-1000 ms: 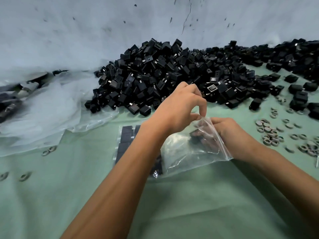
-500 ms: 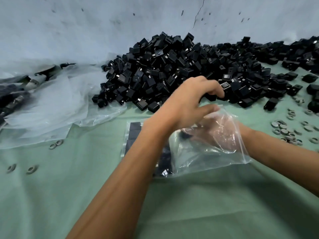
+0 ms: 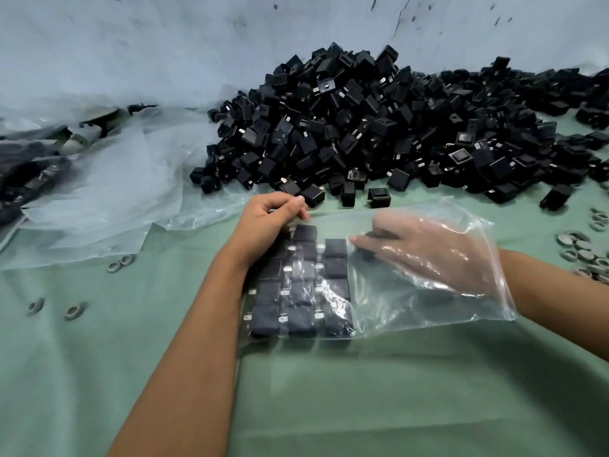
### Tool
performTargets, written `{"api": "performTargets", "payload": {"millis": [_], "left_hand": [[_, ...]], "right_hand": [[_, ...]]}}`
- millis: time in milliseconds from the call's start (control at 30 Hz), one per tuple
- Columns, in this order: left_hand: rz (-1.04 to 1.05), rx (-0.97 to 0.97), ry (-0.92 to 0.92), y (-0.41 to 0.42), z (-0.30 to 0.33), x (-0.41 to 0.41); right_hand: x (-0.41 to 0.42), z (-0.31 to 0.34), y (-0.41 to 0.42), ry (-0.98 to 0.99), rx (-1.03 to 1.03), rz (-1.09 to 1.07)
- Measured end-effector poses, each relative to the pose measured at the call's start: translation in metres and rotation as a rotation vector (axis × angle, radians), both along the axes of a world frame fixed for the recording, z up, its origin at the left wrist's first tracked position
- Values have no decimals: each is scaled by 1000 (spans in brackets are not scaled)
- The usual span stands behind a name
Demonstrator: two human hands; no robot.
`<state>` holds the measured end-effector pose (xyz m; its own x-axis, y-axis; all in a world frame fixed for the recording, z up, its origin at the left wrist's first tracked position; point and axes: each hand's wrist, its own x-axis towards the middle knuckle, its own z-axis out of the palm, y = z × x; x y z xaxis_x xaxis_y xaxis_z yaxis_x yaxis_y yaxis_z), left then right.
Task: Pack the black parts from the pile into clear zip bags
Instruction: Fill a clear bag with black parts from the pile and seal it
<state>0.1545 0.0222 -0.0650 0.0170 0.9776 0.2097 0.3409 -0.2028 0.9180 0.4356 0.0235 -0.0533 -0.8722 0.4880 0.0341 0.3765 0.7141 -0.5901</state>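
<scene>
On green worktop [image 3: 329, 390]: clear plastic zip bag [image 3: 412, 301], rows of black square parts [image 3: 301, 291] at left. Left hand [image 3: 267, 222] fingers pinch bag's far-left edge; right hand [image 3: 428, 252] inside, fingers loosely extended.

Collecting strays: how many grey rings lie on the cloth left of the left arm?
4: two rings side by side by the plastic sheet; two nearer the camera, apart. More may be hidden.

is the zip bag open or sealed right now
Open: the right hand is inside the clear zip bag, seen through the plastic, its wrist passing out through the mouth at the bag's right edge.
</scene>
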Motion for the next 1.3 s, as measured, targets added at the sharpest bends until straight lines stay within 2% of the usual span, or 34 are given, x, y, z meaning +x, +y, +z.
{"api": "performTargets", "payload": {"millis": [33,67,133,200,367,500,633,733,833,933,1100,1200,1300], "left_hand": [[-5,-3,-26,0,0,-2],[-9,-3,-45,-1,1,-3],[-4,-7,-67,-2,2,-5],[13,-15,-68,-3,4,-8],[43,-20,19,-1,2,-12],[84,-30,-10,0,0,-11],[73,-18,18,1,-1,-10],[75,-14,24,1,-2,-10],[87,-11,27,-1,-2,-10],[92,-21,23,-1,-2,-9],[85,-16,30,-1,-3,-10],[85,0,10,1,-5,-10],[107,9,-13,4,-7,-11]], "right_hand": [[-2,11,-6,-14,-28,-74],[-3,16,-7,20,37,-103],[-11,22,-14,-41,253,-184],[-11,24,-18,-61,401,-163],[-7,16,-17,-161,498,-126],[-3,6,-14,-132,512,-208],[13,-8,-1,-150,762,-64],[26,-18,14,-151,712,-27],[27,-16,22,-124,536,-19],[16,-15,14,-95,613,-85],[-6,4,1,-173,488,-84],[-5,8,-1,-120,484,-59],[5,0,-3,-129,442,-151]]}}
